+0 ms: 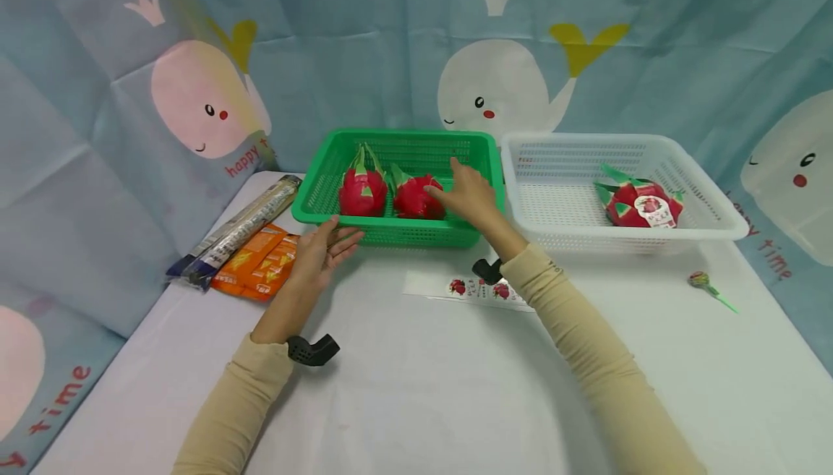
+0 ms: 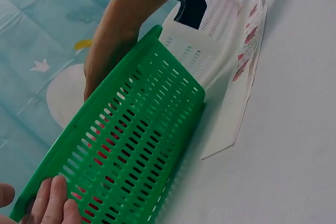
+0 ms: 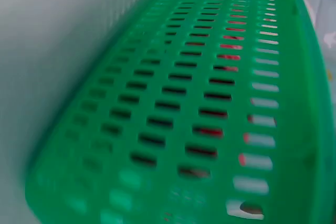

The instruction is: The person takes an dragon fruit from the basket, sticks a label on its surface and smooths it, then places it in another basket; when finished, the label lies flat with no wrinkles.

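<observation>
On my head feed I am holding the right hand (image 1: 470, 189) over the green basket (image 1: 416, 235) at centre frame, its thumb and index finger spreading wide and gripping nothing. The thumb is lying across the edge of the right dragon fruit (image 1: 416, 199); I am not managing to tell whether it is touching. The left dragon fruit (image 1: 361, 193) is sitting beside it in the same basket, leaves pointing upward.

I am resting the left hand (image 1: 312, 251) loosely at the basket's front left, fingers lying against the outer wall and thumb standing apart, with no firm grasp showing. My right wrist feed is showing mostly slotted green wall, red peeking through.

At right of frame, the white basket (image 1: 553, 197) is holding a third dragon fruit (image 1: 626, 194) that is wearing a printed sticker (image 1: 654, 211). A sticker sheet (image 1: 429, 285) is lying below the green basket, partly behind the right arm. A lollipop (image 1: 699, 280) is lying at lower right; orange snack packets (image 1: 260, 262) and a long silver-and-blue package (image 1: 241, 225) are lying at left.
</observation>
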Motion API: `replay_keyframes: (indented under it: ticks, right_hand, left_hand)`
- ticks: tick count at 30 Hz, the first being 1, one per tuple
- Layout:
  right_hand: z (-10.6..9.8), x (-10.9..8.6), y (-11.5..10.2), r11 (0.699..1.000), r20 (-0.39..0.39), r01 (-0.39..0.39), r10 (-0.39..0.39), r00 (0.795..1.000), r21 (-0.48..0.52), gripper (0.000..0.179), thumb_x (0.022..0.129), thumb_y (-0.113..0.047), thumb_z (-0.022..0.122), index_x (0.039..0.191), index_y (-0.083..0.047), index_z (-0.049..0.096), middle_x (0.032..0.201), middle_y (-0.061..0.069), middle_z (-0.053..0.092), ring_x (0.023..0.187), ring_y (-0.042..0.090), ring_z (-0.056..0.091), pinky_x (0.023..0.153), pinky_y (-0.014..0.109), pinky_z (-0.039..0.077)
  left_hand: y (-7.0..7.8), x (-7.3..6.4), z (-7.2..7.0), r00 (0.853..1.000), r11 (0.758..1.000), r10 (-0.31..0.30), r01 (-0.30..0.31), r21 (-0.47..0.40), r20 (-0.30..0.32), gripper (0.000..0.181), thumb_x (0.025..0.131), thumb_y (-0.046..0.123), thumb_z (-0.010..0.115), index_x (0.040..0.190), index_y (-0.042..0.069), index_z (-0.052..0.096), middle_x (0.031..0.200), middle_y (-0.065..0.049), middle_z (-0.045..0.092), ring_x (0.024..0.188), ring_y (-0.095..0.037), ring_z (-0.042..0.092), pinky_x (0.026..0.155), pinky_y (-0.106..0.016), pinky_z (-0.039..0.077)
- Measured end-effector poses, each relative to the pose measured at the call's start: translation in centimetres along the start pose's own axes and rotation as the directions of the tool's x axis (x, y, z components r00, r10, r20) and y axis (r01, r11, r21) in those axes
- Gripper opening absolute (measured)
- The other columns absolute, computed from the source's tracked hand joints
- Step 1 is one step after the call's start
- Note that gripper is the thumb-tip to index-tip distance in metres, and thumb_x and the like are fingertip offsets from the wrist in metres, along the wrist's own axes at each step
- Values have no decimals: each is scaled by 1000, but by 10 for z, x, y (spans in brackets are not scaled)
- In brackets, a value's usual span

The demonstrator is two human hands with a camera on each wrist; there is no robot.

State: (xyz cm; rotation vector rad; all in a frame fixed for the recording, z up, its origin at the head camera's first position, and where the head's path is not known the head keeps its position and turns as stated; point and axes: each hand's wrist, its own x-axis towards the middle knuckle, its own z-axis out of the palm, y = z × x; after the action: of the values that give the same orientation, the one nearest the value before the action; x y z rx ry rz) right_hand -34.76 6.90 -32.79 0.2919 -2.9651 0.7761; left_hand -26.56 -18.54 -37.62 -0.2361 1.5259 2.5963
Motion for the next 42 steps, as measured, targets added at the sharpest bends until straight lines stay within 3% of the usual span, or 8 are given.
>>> replay_keyframes:
  ticks: [6,14,19,24,32,37,42]
  right_hand:
    - [19,15,-7,983,135,-110,90,987,148,91,84,-56,55,147,-5,14,149,15,28,134,34,31,105,50,34]
    - [33,24,-15,965,219,-122,71,973,231,100,80,-48,64,148,-9,4,149,15,27,135,31,29,107,45,34]
    - [33,27,-14,962,201,-92,40,979,258,90,81,-38,68,147,-9,15,144,15,34,129,30,37,101,43,41]
    - [26,27,-8,959,214,-104,47,976,264,83,79,-37,69,144,-8,26,139,14,40,123,29,42,96,42,45]
    - [-2,24,1,938,212,-142,77,974,315,77,78,-38,70,141,-11,34,136,14,42,119,30,44,88,42,51]
    - [-40,10,-2,900,194,-84,-1,981,429,74,80,-33,69,142,-15,32,135,12,42,118,27,44,81,42,54]
    - [-80,-29,4,861,173,19,-124,977,509,70,80,-27,69,141,-21,34,138,9,39,121,25,40,85,43,53]
  left_hand:
    - [-2,2,-1,1000,1000,-7,7,-6,7,28,95,27,49,112,6,44,85,-3,72,81,-13,70,78,-26,54]
    - [-6,2,4,999,1000,24,-24,16,23,26,96,27,47,110,5,45,83,-2,72,81,-12,70,83,-28,52]
    - [-6,2,2,998,999,46,-46,-19,33,24,96,25,48,107,3,48,83,-3,72,81,-13,70,78,-25,53]
    - [-7,0,2,996,997,79,-80,17,27,24,96,22,46,106,1,50,84,-1,72,83,-10,69,79,-23,53]
    - [-6,0,-1,997,997,80,-80,20,22,24,96,22,46,108,1,50,85,-1,72,84,-10,69,83,-25,52]
    - [-5,0,-1,996,996,88,-89,33,16,26,96,23,46,107,1,51,86,0,72,86,-10,69,87,-28,48]
    - [-6,-1,-1,997,997,72,-72,21,17,26,95,24,48,107,1,50,86,0,72,86,-10,69,89,-29,46]
